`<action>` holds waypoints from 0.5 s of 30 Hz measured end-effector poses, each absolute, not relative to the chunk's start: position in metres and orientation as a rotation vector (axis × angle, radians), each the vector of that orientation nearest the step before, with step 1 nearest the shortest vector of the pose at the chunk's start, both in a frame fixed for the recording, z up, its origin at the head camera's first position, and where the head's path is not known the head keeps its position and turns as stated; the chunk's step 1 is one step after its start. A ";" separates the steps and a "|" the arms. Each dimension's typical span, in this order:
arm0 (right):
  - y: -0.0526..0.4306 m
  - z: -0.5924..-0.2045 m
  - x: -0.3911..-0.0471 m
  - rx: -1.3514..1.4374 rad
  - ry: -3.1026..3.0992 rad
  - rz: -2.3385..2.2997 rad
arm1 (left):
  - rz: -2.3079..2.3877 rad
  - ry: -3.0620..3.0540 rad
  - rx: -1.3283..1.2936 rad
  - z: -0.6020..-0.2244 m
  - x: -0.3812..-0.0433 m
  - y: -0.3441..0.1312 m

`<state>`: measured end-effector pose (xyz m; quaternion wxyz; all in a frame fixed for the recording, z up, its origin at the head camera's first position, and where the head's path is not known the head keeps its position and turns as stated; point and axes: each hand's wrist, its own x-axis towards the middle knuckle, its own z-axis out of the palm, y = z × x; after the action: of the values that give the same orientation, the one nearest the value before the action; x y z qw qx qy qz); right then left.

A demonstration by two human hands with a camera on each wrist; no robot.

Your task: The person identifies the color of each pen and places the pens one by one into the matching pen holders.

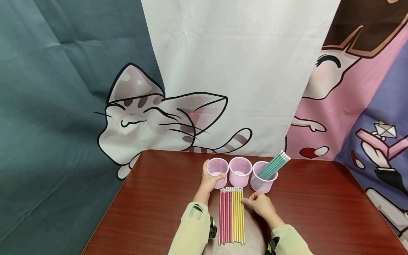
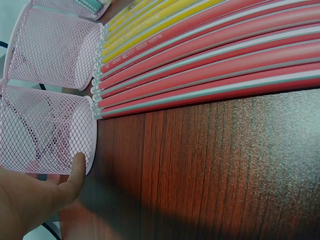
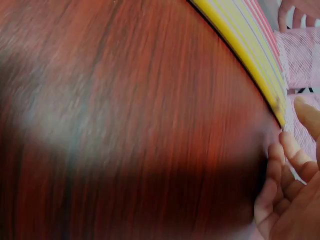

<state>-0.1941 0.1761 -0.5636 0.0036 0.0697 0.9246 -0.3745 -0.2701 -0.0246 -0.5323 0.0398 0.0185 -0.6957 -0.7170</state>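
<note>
A reddish-brown, wood-grained desk (image 1: 153, 205) with rounded far corners is standing before a creased, printed fabric backdrop (image 1: 242, 71). Its colours are running grey-teal, white, pink, then violet-blue, left to right. A black-outlined, grey-and-white cartoon cat (image 1: 149, 131) is spanning teal and white; a brown-haired cartoon figure (image 1: 325, 79) is occupying the upper right. Pale light is glaring off the desktop.
</note>
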 end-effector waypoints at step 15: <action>0.173 -0.558 -0.195 0.192 2.897 -1.082 | -2.231 -2.109 0.052 -0.510 -0.257 -0.025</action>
<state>-0.1949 0.1733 -0.5577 0.0219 0.0619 0.9348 -0.3491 -0.2570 -0.0245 -0.5102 0.0354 0.0168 -0.6865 -0.7261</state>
